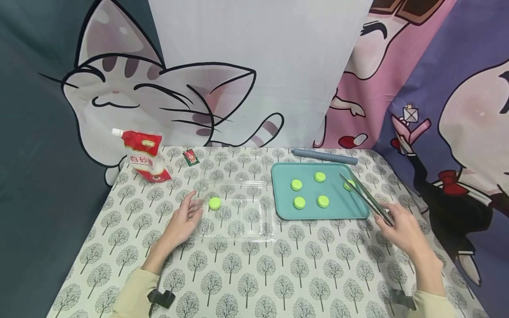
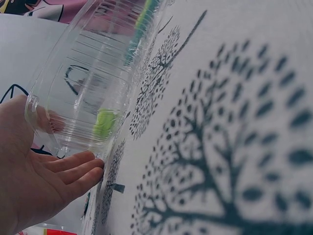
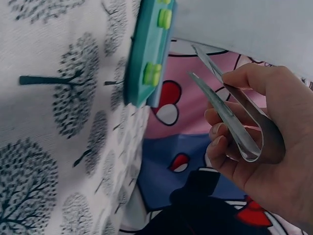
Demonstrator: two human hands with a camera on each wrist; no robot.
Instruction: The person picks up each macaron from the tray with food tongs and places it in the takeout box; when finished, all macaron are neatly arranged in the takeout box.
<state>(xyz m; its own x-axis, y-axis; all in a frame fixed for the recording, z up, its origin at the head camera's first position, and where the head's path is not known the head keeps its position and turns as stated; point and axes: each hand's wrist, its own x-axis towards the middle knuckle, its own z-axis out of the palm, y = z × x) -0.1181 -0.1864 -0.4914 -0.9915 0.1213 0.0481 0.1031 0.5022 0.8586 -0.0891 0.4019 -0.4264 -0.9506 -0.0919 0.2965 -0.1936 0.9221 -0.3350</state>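
I judge little done: one round lime-green piece sits in the clear plastic box, five wait on the teal rectangular tray at its 3 o'clock. My left hand, fingers loosely extended, flanks the box's 9 o'clock edge; my right hand holds parted silver metal tongs.

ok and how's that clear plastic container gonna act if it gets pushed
The clear plastic container would probably slide easily, being thin-walled with just one green macaron inside. Its ribbed walls look thin, so they may flex under pressure. The macaron could shift too, with bare container floor beside it.
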